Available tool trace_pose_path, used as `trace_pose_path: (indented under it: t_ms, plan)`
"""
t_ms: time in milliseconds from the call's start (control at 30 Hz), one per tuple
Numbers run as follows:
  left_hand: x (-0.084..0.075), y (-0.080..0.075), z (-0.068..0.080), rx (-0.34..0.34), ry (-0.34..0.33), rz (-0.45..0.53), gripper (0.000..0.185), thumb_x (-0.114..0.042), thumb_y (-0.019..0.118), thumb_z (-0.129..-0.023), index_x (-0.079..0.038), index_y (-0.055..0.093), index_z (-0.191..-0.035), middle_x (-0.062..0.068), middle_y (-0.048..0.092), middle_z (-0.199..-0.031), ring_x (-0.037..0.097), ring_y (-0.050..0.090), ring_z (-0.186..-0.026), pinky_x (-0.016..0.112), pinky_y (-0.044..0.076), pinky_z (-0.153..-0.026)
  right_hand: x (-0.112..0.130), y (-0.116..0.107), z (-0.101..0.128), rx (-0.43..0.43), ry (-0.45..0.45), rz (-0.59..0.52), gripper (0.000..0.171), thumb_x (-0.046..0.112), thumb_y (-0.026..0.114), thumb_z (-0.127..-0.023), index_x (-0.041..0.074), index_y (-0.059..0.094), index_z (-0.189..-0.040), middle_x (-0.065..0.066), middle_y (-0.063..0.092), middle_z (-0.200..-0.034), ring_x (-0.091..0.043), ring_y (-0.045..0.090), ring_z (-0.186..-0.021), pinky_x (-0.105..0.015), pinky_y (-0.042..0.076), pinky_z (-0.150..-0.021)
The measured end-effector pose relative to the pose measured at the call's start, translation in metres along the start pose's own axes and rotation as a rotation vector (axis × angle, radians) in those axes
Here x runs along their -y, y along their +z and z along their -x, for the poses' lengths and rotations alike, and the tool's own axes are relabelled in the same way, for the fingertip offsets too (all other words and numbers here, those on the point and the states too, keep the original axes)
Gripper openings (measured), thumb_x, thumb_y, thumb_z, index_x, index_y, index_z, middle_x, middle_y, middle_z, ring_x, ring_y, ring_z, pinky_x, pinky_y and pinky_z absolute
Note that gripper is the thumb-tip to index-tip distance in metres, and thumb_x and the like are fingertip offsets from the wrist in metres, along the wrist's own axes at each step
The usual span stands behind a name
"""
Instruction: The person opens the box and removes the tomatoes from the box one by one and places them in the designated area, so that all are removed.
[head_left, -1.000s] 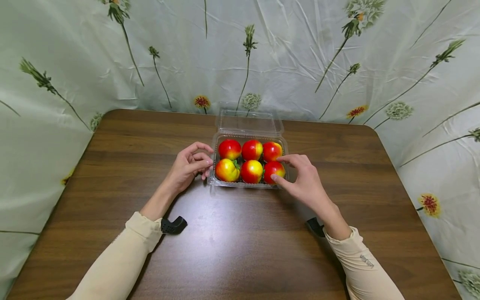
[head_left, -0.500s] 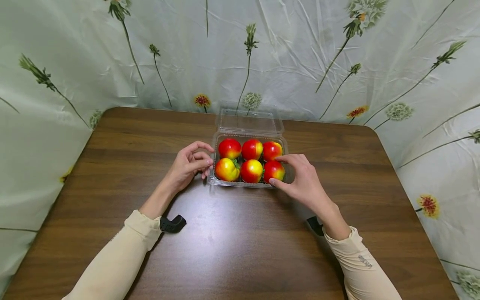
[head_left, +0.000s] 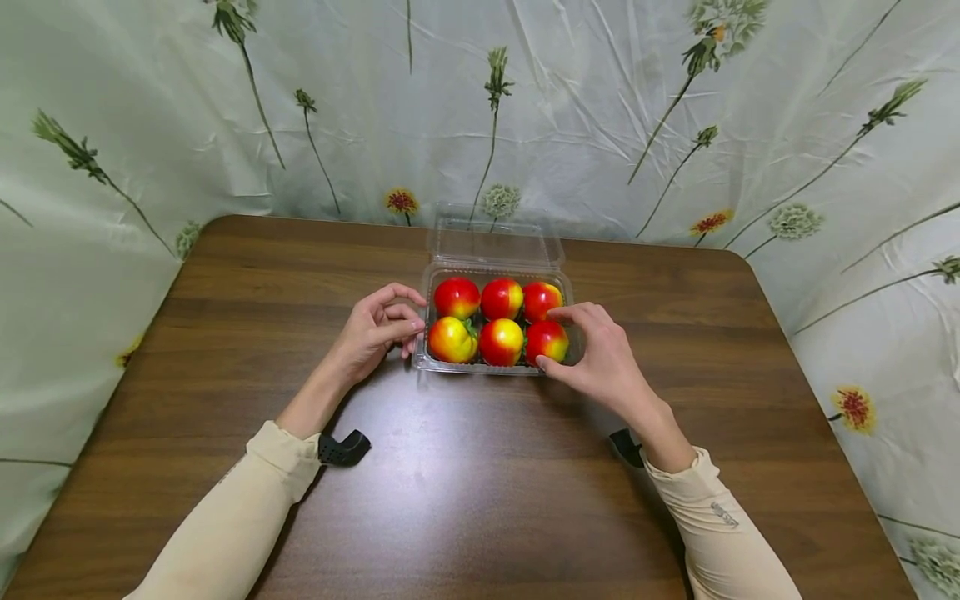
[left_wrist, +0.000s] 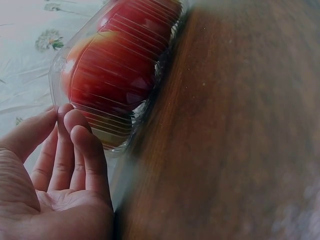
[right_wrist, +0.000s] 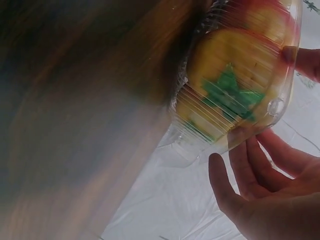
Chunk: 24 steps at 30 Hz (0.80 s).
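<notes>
A clear plastic clamshell box (head_left: 423, 365) stands on the table with its lid (head_left: 497, 235) raised at the back. Two rows of glossy red-and-yellow fruits, looking like tomatoes, fill it. My left hand (head_left: 375, 333) is at the box's left end; in the left wrist view its thumb and fingertips pinch the rim. Over the right end, my right hand (head_left: 600, 354) spans the front right fruit (head_left: 546, 342), thumb at its front and index finger behind it. That fruit sits in the box. Through the ribbed wall in the right wrist view shows a green star-shaped calyx (right_wrist: 231, 95).
The brown wooden table (head_left: 465, 500) has rounded far corners. A pale curtain (head_left: 585, 108) printed with flowers hangs behind it and along both sides. Each wrist bears a black camera mount (head_left: 345, 448).
My right thumb has slid from the top of the front right fruit down to its front side. The left hand and the box look unmoved.
</notes>
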<state>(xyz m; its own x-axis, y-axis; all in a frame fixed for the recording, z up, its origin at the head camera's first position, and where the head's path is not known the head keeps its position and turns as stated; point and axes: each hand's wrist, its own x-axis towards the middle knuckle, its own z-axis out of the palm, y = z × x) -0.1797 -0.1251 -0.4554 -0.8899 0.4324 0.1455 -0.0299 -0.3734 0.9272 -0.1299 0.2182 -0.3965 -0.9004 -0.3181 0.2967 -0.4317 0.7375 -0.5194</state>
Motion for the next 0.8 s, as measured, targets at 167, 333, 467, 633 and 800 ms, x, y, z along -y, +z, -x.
trace_pose_path:
  t_ms: [167,333,467,633,800]
  plan:
    - [0.001,0.003,-0.001,-0.005,-0.005,0.009,0.027,0.01,0.06,-0.091,0.004,0.051,-0.116,0.013,0.065,-0.075,0.023,0.057,-0.054,0.025,0.053,-0.049,-0.002,-0.001,0.002,-0.024,0.006,-0.011,0.054,0.031,0.085,-0.074,0.011,0.065,-0.119,-0.001,0.065,-0.115,-0.019,0.055,-0.109,-0.044,0.048,-0.091]
    - [0.002,0.004,-0.003,-0.013,-0.007,0.006,0.026,0.009,0.061,-0.091,0.003,0.052,-0.115,0.012,0.066,-0.075,0.023,0.057,-0.054,0.025,0.053,-0.048,-0.004,-0.004,0.003,-0.047,-0.004,-0.011,0.054,0.031,0.085,-0.073,0.011,0.064,-0.119,0.0,0.064,-0.114,-0.018,0.054,-0.108,-0.041,0.049,-0.091]
    - [0.002,0.002,-0.002,-0.013,-0.009,-0.007,0.027,0.008,0.062,-0.092,0.003,0.052,-0.116,0.013,0.065,-0.074,0.023,0.057,-0.054,0.025,0.053,-0.048,-0.003,-0.007,0.003,-0.066,-0.011,-0.025,0.054,0.03,0.085,-0.073,0.01,0.064,-0.119,-0.001,0.063,-0.113,-0.02,0.055,-0.107,-0.044,0.051,-0.089]
    - [0.002,0.0,-0.001,-0.006,-0.007,-0.007,0.027,0.008,0.061,-0.092,0.004,0.051,-0.117,0.013,0.066,-0.075,0.023,0.058,-0.054,0.025,0.053,-0.048,0.0,-0.008,0.002,-0.085,-0.008,-0.057,0.053,0.03,0.086,-0.073,0.012,0.065,-0.118,0.0,0.064,-0.113,-0.022,0.059,-0.104,-0.046,0.052,-0.089]
    - [0.002,-0.002,0.0,-0.009,-0.009,0.0,0.027,0.01,0.06,-0.092,0.005,0.052,-0.116,0.013,0.066,-0.074,0.023,0.058,-0.054,0.025,0.053,-0.048,0.003,-0.011,0.003,-0.113,0.002,-0.08,0.05,0.03,0.085,-0.073,0.013,0.067,-0.116,0.002,0.064,-0.111,-0.018,0.061,-0.102,-0.041,0.052,-0.088]
